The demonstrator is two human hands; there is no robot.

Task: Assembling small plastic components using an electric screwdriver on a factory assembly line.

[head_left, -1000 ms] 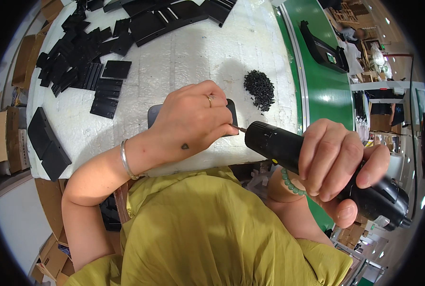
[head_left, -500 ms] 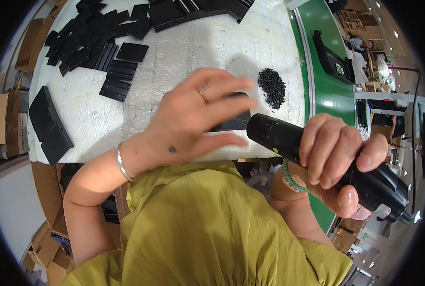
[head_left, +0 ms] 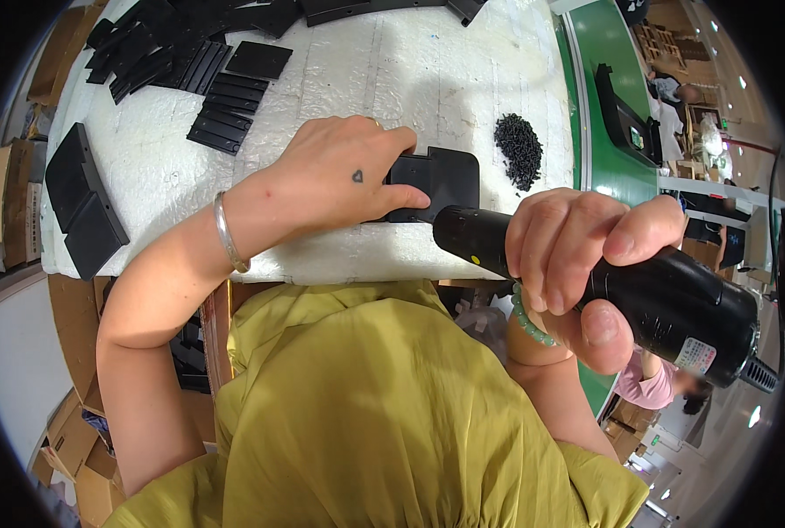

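Observation:
My right hand (head_left: 595,264) is wrapped round a black electric screwdriver (head_left: 678,304), held slanting with its nose toward the left. The nose is close to the near edge of a flat black plastic plate (head_left: 452,179) lying on the white padded table top. Over the plate's left part is my left hand (head_left: 339,172), its thumb on top and its index finger at the far side, gripping it. The other fingers are partly hidden behind the hand. The screwdriver's tip is too small to make out against the plate. Right of the plate lies a heap of small black screws (head_left: 518,151).
Several black plastic plates (head_left: 154,53) are piled at the far left, with a row of narrow black pieces (head_left: 225,114) nearer. Two joined black panels (head_left: 84,207) lie by the table's left edge. A green bench (head_left: 617,106) adjoins on the right; cardboard boxes (head_left: 9,202) stand left.
My left hand, blurred and spread above the plate before, has come down and gripped it. My right hand and the screwdriver have shifted slightly left and up.

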